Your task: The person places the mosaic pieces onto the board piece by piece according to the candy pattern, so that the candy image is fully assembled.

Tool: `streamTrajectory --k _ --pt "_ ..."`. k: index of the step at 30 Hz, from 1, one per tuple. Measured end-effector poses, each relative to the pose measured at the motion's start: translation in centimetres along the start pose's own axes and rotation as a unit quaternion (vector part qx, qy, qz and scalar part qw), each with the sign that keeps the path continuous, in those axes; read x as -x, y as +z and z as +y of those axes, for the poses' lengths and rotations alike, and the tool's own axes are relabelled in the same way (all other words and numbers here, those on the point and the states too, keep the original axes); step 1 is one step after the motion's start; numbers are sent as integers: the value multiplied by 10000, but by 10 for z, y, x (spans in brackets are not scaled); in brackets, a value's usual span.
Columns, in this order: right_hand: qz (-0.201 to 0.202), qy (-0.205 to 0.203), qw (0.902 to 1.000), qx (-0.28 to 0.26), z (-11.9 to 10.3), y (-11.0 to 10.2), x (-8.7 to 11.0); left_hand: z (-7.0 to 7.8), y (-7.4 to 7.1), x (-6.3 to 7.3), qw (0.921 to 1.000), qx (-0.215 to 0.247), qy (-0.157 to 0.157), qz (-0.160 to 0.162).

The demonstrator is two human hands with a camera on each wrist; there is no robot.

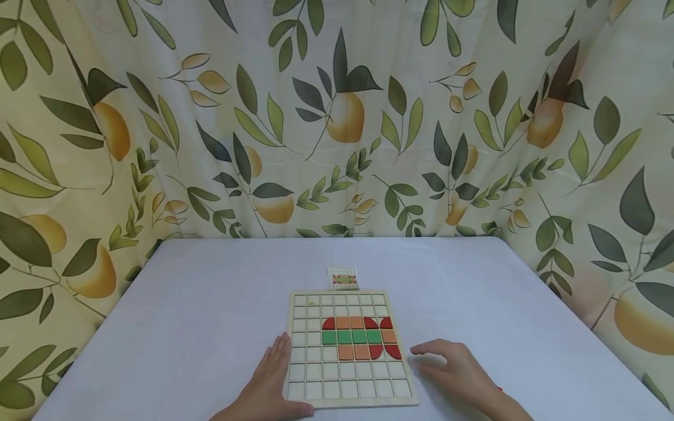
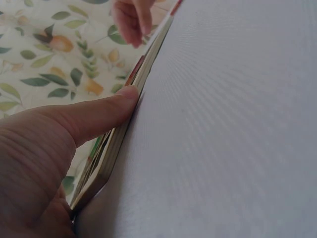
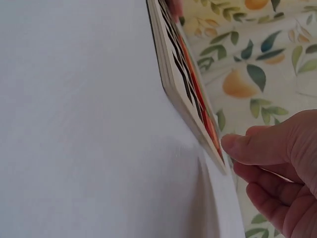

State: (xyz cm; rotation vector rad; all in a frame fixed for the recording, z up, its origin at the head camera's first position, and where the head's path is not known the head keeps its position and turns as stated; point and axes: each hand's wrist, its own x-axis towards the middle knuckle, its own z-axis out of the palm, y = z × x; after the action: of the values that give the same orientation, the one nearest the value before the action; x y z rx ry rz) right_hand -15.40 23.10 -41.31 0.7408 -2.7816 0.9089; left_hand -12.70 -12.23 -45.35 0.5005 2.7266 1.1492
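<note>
A square wooden grid board [image 1: 363, 403] lies on the table in front of me. Tiles fill part of three middle rows: several green squares [image 1: 344, 337], several orange squares [image 1: 362, 352] and rounded red pieces [image 1: 376, 351]. My left hand [image 1: 265, 380] rests along the board's left side, its fingers straight and its thumb on the near edge, as the left wrist view also shows. Just off the right edge hovers my right hand [image 1: 454, 369], index finger and thumb a little apart, the other fingers loosely bent. I see nothing held in it.
A small pattern card [image 1: 343, 279] stands behind the board's far edge, printed with a similar tile design. White cloth [image 1: 210, 292] covers the table. A small red thing [image 1: 500, 389] shows beside my right wrist. A leaf-and-fruit patterned curtain [image 1: 337, 175] surrounds the table's back and sides.
</note>
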Motion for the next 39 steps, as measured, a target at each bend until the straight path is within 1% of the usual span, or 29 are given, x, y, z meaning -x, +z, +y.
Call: streamTrajectory --k 2,6,9,13,18,21,26,28,33,39 --pt "85 168 9998 116 3 -5 7 0 0 0 10000 -6 -8 -7" --pt "72 903 9959 33 8 -15 18 0 1 0 10000 -58 -19 -1" --pt "46 1558 9876 -190 11 -20 24 0 1 -1 10000 -89 -31 -13" --pt "34 2043 9784 -301 18 -27 32 1 1 -2 10000 -74 -53 -39" --pt "-19 2369 9714 -135 27 -36 43 1 0 -1 10000 -61 -47 -46" --pt "-118 2554 9668 -5 34 -41 47 1 0 -1 10000 -57 -43 -39" --pt "-431 3039 9517 87 43 -48 50 1 -1 -1 10000 -61 -24 -29" --pt "-508 3209 9457 28 45 -50 50 1 -1 -1 10000 -59 -25 -30" --pt "-647 3430 9369 -211 49 -54 51 1 -2 -1 10000 -33 -52 -37" --pt "-736 3510 9329 -328 51 -54 57 2 -2 -1 9999 -9 -100 -45"
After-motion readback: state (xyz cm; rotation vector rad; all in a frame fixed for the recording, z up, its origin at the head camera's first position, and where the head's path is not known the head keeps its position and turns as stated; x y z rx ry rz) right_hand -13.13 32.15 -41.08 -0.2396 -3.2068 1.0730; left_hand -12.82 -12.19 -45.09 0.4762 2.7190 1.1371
